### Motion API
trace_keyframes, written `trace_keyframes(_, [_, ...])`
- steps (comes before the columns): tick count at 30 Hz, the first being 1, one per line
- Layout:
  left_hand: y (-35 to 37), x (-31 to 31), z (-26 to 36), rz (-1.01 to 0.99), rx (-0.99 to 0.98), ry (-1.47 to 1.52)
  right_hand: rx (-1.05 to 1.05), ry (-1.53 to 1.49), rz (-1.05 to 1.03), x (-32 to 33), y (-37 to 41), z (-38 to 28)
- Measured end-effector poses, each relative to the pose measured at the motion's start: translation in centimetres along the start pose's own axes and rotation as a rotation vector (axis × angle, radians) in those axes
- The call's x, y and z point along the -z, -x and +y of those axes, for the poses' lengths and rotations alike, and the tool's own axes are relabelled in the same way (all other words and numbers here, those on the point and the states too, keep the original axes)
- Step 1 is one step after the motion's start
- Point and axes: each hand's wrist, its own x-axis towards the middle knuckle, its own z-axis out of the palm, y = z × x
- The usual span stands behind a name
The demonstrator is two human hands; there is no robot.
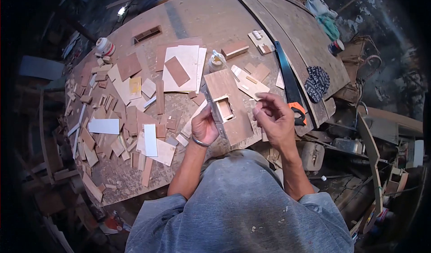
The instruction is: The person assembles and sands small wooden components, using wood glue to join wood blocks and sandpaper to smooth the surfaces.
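My left hand (204, 126) is closed around the left edge of a wooden box (229, 91). The box is tilted above the table's front edge, and a rectangular cutout with pale, rough edges shows in its brown face. To the right of the box is my right hand (276, 120), its fingers loosely bent and apart, with nothing visible between them. Just beyond that hand lies a pale wood strip (247, 83) with small pieces on it. A glue jar (217, 62) with a brush in it stands behind the box.
Many wood offcuts (107, 102) cover the left of the worktable (202, 22). White sheets (184, 60) lie near its middle. On the right are a handsaw (289, 80) with an orange handle and a patterned dark cap (317, 84). A white jar (105, 46) stands at the back left.
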Motion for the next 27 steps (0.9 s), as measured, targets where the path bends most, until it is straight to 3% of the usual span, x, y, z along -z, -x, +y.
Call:
trace_keyframes(4, [-0.4,-0.6,-0.6,0.025,-0.006,0.015,0.204,0.310,-0.158,-1.5,-1.2,-0.8])
trace_keyframes(5, [-0.5,-0.6,-0.6,0.026,-0.003,0.005,0.345,0.434,-0.198,-1.7,-1.6,-1.3])
trace_keyframes(8, [-0.5,-0.1,-0.7,0.040,0.024,-0.018,0.415,0.524,-0.366,-1.5,-2.3,-1.4])
trace_keyframes(15, [-0.4,-0.1,-0.2,0.093,0.080,0.008,0.406,0.600,-0.617,-1.6,-3.9,-2.1])
trace_keyframes(27, [0.4,1.0,-0.6,0.058,0.090,0.086,0.370,0.703,-0.806,-1.5,-4.5,-2.9])
